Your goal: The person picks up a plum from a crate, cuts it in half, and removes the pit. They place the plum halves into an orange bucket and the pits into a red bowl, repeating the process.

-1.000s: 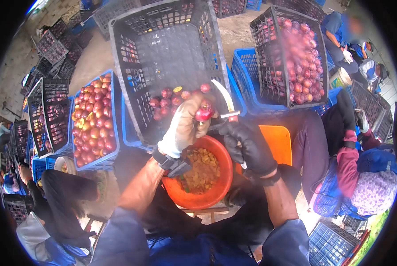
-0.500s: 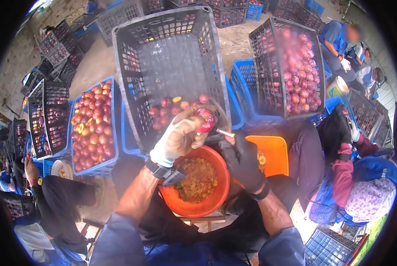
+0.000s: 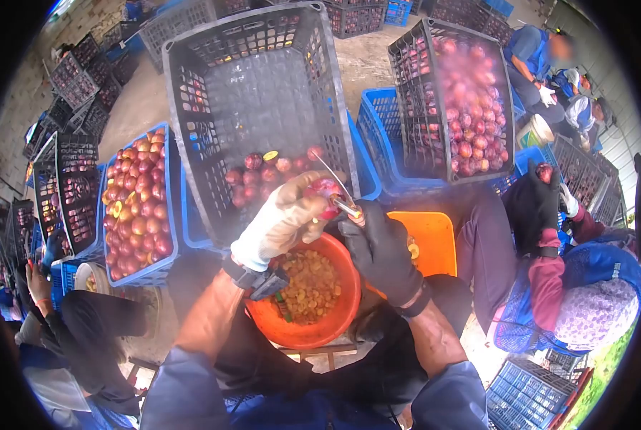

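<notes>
My left hand [image 3: 277, 218], in a pale work glove, is closed around a dark red plum [image 3: 322, 188]. A small knife [image 3: 350, 209] is gripped in my black-gloved right hand [image 3: 383, 251]; its thin blade points up and left across the plum's near side. Whether the blade has cut the skin cannot be made out. Just below both hands sits a red-orange bowl [image 3: 353, 308] holding many small yellowish-brown pieces. Beyond the hands, a tilted black crate [image 3: 259, 100] has plums gathered at its lower end, with a yellow cut piece among them.
An orange container [image 3: 435, 244] stands beside my right hand. To the left is a blue crate [image 3: 171, 208] full of plums; to the right, a tilted black crate [image 3: 446, 136] of plums rests over a blue one. Co-workers sit on both sides, one with a plum in a black-gloved hand [image 3: 546, 193].
My right hand has turned the knife, so its blade now lies up across the plum. The plum has tipped in my left hand. The whole view has shifted slightly.
</notes>
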Demonstrator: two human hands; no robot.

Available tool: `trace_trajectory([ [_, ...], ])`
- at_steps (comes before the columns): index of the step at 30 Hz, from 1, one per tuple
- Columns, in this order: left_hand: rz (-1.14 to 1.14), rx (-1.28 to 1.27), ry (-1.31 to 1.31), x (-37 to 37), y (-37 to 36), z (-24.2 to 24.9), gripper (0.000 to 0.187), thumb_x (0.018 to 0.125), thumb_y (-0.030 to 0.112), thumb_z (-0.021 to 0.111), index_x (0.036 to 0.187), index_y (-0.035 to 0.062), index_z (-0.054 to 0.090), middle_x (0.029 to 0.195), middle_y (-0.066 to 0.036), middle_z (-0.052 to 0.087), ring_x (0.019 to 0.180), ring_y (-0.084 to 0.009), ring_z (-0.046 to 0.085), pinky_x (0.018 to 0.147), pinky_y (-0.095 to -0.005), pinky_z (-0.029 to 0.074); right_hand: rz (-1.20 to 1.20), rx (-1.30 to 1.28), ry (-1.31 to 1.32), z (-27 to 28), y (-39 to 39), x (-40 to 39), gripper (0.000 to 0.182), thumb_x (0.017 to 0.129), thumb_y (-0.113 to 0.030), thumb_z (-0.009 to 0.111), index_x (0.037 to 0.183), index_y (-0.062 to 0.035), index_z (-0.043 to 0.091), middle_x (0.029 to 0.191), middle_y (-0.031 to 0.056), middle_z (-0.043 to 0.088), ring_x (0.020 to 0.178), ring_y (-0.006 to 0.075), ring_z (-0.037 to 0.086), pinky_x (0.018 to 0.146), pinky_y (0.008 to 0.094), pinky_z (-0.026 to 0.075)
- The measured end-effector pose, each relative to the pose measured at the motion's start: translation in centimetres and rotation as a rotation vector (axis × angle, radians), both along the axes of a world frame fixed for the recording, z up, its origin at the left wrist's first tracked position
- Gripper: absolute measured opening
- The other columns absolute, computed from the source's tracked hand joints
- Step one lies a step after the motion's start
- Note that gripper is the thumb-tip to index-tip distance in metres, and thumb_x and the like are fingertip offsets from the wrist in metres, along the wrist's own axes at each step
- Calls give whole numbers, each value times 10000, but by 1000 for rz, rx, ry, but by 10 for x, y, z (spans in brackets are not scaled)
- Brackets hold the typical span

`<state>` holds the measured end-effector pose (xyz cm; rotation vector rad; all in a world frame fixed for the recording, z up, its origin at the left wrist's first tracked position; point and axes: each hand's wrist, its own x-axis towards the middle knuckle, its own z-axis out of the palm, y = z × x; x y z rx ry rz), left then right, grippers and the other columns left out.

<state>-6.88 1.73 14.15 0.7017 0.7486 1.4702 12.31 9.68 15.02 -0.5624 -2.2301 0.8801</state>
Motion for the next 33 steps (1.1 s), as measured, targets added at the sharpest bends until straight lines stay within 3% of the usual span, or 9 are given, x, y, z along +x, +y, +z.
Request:
trace_trajectory([
  [3, 6, -51, 63, 3, 0, 8, 668, 905, 152, 760, 1469, -11, 442, 908, 6, 615, 627, -52, 470, 565, -214, 379, -1, 54, -2, -8, 4, -1, 232, 951, -181, 667, 1099, -37, 561, 827, 228, 653, 692, 435, 654, 566, 494, 485],
  [5, 30, -114, 179, 5, 0, 19, 647, 881, 60, 721, 1463, -15, 450, 909, 14, 611, 616, -51, 458, 564, -216, 377, -7, 64, 1, -7, 5, -1, 234, 950, -184, 672, 1092, -37, 556, 790, 221, 644, 677, 428, 652, 560, 488, 484],
  [6, 54, -156, 276, 7, 1, 24, 646, 837, -25, 637, 1458, -21, 458, 898, 23, 593, 602, -50, 440, 559, -224, 360, -11, 65, -1, -6, 4, 0, 236, 950, -186, 675, 1088, -37, 554, 772, 217, 640, 669, 425, 651, 557, 485, 484],
  [9, 82, -102, 203, 5, 2, 23, 638, 858, 34, 706, 1446, -29, 469, 878, 30, 568, 593, -48, 430, 555, -224, 336, 25, -103, -28, 10, -1, 7, 244, 953, -189, 675, 1099, -37, 552, 728, 196, 626, 657, 410, 652, 550, 475, 486],
  [15, 39, 42, 55, -5, 0, 4, 715, 888, 248, 806, 1449, -46, 475, 859, 38, 555, 628, -43, 440, 554, -216, 318, 19, 143, -98, -11, -2, 10, 259, 964, -215, 674, 1115, -43, 553, 705, 174, 625, 639, 387, 654, 541, 473, 482],
  [27, 30, 50, 41, -5, -4, 6, 752, 904, 329, 794, 1456, -58, 460, 1018, -14, 631, 657, -58, 456, 561, -217, 360, 28, 85, -67, -15, -5, 5, 264, 964, -201, 655, 1123, -30, 532, 756, 187, 639, 688, 401, 657, 579, 495, 484],
  [30, 37, 56, 76, -3, -6, 4, 630, 946, 344, 759, 1423, 1, 531, 897, 47, 565, 659, -43, 425, 576, -219, 355, 39, 49, -121, -12, -7, 6, 269, 961, -191, 658, 1128, -24, 529, 758, 194, 636, 696, 407, 656, 582, 500, 484],
  [33, 43, 21, 48, -3, -6, 7, 650, 937, 373, 764, 1420, 6, 531, 891, 55, 560, 666, -29, 421, 575, -205, 340, 36, 105, -108, -14, -7, 5, 254, 969, -192, 652, 1109, -23, 523, 753, 197, 634, 686, 412, 651, 577, 504, 478],
])
